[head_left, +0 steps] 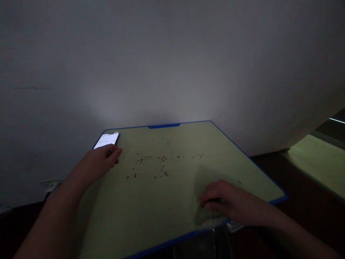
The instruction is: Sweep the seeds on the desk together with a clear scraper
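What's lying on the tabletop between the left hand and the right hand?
Small dark bits lie scattered between the left hand and the right hand, on the tabletop, as the head view shows.

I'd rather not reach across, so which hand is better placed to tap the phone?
Left, I'd say: the left hand is close by the lit phone, while the right hand is across the blue-edged table, by what looks like a clear dish.
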`<action>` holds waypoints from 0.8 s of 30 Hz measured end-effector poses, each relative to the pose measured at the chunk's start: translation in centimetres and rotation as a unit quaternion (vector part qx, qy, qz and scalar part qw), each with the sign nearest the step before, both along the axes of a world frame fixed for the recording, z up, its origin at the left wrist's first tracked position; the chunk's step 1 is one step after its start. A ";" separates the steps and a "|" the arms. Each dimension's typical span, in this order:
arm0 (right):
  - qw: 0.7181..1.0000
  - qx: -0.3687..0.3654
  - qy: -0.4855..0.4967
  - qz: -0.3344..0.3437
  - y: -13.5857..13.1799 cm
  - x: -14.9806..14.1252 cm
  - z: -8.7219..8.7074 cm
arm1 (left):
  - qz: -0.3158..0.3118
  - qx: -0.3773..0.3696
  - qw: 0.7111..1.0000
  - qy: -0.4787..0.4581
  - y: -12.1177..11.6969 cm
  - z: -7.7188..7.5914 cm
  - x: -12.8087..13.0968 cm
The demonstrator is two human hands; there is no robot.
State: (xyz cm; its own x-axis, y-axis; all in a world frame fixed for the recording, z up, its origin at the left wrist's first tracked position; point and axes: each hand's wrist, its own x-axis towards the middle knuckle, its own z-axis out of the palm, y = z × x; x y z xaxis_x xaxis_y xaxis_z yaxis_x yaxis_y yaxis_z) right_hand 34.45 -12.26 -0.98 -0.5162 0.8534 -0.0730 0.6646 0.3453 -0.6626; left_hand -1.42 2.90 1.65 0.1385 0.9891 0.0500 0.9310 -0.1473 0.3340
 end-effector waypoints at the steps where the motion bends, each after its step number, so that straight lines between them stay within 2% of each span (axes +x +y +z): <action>1: 1.000 0.001 -0.001 -0.002 -0.1 0.0 0.1 | 0.001 0.000 1.000 0.000 0.0 0.0 0.0; 12: 1.000 0.012 -0.001 -0.019 -0.8 0.4 1.7 | 0.004 -0.006 1.000 0.008 -0.3 0.4 0.4; 19: 0.998 0.024 0.023 -0.057 -0.1 1.1 0.8 | -0.004 -0.009 1.000 0.007 -0.3 0.3 0.4; 24: 0.999 0.003 0.013 -0.038 -0.4 0.4 0.1 | -0.005 -0.014 1.000 0.000 -0.4 0.4 0.5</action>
